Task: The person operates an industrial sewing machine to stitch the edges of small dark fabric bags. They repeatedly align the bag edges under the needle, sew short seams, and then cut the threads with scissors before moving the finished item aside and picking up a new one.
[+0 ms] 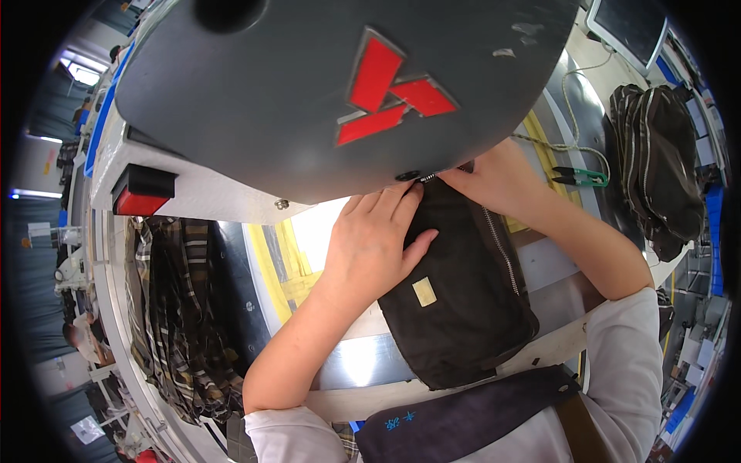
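Note:
A black fabric bag piece (463, 309) with a silver zipper (502, 251) along its right side lies on the work surface. A small cream label (424, 292) shows on it. My left hand (378, 243) rests on the fabric's far left edge, fingers stretched forward and thumb apart. At the far right corner my right hand (502, 181) grips the bag piece, its fingertips partly hidden. Both hands are just below the large dark grey head of a sewing machine (309, 92) with red shapes on it. The machine head hides the needle area and the bag's far end.
Green-handled thread snips (583, 177) lie to the right, beside a pale cord (575, 116). A stack of dark zippered bags (660, 166) sits farther right. Plaid fabric (181, 309) hangs at left. Yellow tape (274, 262) marks the table, and a red-and-black switch box (143, 190) juts out.

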`<state>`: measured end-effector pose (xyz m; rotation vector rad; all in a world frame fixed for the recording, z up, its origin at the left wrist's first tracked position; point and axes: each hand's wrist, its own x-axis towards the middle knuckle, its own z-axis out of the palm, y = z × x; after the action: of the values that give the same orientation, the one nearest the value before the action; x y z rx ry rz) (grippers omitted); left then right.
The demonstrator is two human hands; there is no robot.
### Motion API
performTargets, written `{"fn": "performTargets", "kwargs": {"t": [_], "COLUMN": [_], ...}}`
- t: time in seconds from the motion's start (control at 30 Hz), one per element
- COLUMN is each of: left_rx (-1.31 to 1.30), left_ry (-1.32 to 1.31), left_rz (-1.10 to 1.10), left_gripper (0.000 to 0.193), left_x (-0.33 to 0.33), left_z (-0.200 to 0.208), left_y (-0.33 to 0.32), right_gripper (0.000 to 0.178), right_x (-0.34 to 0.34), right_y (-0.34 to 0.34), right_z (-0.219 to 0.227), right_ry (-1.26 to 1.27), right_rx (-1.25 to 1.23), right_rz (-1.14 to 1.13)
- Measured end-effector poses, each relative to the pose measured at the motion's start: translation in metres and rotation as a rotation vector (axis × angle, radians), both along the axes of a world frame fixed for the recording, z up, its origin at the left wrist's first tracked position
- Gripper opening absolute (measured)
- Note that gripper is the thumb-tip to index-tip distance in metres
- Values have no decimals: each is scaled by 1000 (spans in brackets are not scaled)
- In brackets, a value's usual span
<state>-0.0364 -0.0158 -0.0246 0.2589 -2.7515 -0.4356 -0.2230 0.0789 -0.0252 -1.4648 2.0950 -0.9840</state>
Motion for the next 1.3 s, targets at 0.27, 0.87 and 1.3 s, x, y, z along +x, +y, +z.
{"fn": "performTargets", "kwargs": {"t": [0.27, 0.87, 1.3], "left_rx": [9, -7, 13], "left_ry": [-1, -25, 9], "left_rz": [-8, -8, -14], "left_gripper": [46, 46, 50], "left_x": [1, 2, 2], "left_z": [0, 1, -2], "left_y": [-2, -5, -8], "right_gripper": [13, 4, 9], "right_x": [-1, 2, 3], "right_y": [-4, -2, -3], "right_z": [0, -6, -8], "right_ry": [1, 74, 540], "right_rx": [61, -190, -403], "right_rz": [14, 103, 289]}}
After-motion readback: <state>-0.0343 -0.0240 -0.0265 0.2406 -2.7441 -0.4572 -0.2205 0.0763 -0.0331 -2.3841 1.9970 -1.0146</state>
